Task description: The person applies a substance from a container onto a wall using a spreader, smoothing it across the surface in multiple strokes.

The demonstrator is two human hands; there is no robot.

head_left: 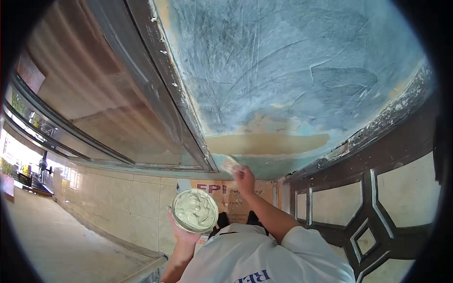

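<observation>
1. Putty-loaded tub sits in the left hand, cupped from below near the white shirt; it's brimming with pale green paste, so a small tilt could slide a lump over the rim onto the shirt or the floor.
2. Right hand is closed round a small scraper blade pressed against the wall low down, just under the tan patch; uneven pressure could leave ridges or drag off the fresh blue-grey skim above it.
3. Blade works close to the window frame on the left; a slip would smear filler on the frame, I reckon.
4. Hard to make out: the scraper's handle is buried in the fist; the fingers under the tub are hidden; the printed cardboard behind is half covered, lettering cut off; the dark patterned door on the right runs out of view.
</observation>
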